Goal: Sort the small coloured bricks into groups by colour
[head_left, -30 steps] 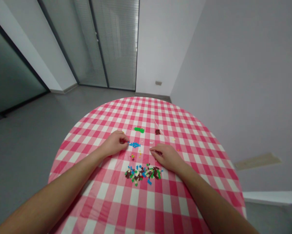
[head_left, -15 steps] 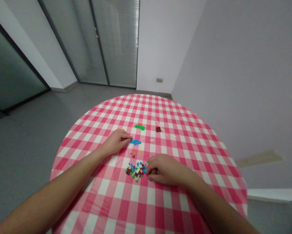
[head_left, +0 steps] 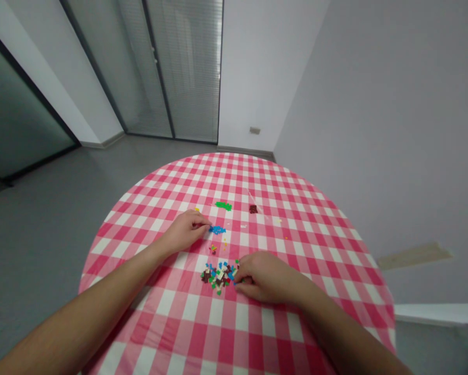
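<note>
Head view: main risk, I'd say, is the R hand [head_left: 267,276] sweeping stray bits out of the mixed pile [head_left: 218,276], b/c its curled fingers sit low at the pile's R edge and the pcs lie loose and close-packed. Colors could also get muddled: the small red-and-yellow cluster [head_left: 213,249] lies btwn the two hands, near the pile, so a careless wrist drag might merge them. L hand [head_left: 185,230] could nudge the blue pcs [head_left: 218,229] apart, as its fingertips are right at their L edge. Tiny size prob. makes dropping or double-picking easy too. As for the hands: L has thumb and forefinger drawn nearly together, other fingers curled, touching or just beside the blue pcs; can't tell if a pc is pinched. R is half-closed, palm down, thumb and fingers bent in toward the pile w/ a small opening; can't tell if it grips anything, b/c the fingers hide the spot. Green pcs [head_left: 223,206] lie beyond the L hand and to its R; dark brown pcs [head_left: 253,209] are farther out, ahead of the R hand, all on the checked desk [head_left: 202,333].
</note>
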A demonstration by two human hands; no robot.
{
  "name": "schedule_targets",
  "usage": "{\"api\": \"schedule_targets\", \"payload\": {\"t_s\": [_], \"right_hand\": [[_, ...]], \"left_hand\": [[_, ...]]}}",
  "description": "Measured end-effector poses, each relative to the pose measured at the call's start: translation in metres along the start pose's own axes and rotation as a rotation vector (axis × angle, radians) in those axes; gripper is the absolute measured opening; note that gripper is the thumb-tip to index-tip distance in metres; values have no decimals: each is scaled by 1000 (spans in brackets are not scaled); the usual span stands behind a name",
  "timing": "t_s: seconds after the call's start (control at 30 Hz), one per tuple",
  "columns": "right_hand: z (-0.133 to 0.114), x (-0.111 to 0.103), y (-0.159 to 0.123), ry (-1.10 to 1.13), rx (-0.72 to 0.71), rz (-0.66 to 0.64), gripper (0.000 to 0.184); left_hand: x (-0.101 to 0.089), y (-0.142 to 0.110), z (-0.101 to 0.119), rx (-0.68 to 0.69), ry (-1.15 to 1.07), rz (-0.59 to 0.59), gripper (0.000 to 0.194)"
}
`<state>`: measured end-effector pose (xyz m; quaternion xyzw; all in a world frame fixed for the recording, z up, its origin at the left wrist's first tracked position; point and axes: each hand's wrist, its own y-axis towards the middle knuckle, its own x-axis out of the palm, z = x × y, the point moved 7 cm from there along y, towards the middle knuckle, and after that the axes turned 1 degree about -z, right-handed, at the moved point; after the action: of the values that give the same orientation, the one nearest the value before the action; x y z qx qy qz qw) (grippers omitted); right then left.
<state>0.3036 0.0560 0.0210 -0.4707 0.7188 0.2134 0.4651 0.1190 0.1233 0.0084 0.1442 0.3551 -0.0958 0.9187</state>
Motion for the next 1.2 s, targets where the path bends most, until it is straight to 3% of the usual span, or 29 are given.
{"api": "schedule_targets", "payload": {"t_s": [0.17,0.3,0.43,0.57,0.77,0.97,1.2], "right_hand": [[4,-10,2,61,18,107,19],[23,-27,1,172,150,412,21],[32,-29,1,293,155,622,18],[31,-21,8,347,119,643,17],[30,-13,13,370,113,642,15],[28,-16,11,371,72,707,16],[35,-11,13,470,163,718,14]], "left_hand": [[0,-2,9,36,-53,-23,19],[10,-9,25,40,-179,-84,18],[30,-18,33,-86,-409,-139,23],[41,-21,36,-151,-562,-168,23],[34,-19,34,-85,-448,-118,14],[36,-21,37,-79,-474,-148,12],[37,-18,34,-111,-447,-100,14]]}}
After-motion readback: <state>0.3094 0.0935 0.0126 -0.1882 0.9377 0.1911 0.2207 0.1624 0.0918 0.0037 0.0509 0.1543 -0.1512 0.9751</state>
